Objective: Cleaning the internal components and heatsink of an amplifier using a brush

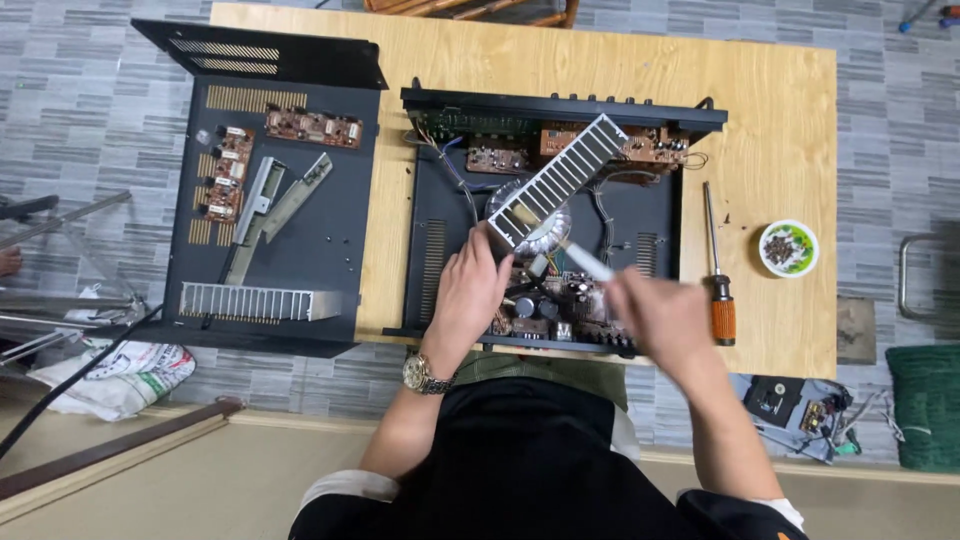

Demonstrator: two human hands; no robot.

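left hand (pixel 468 290): fingers curled, holding near end of ribbed metal block (pixel 556 180) | right hand (pixel 655 315): fingers closed on white brush (pixel 570 252) | block looks stiff, heavy, sharp-edged; grip its ends

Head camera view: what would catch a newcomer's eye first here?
The opened black amplifier chassis in the middle of the wooden table, with the left hand steadying a ribbed silver heatsink while the right hand brushes it. Left of it lies the removed black cover holding circuit boards.
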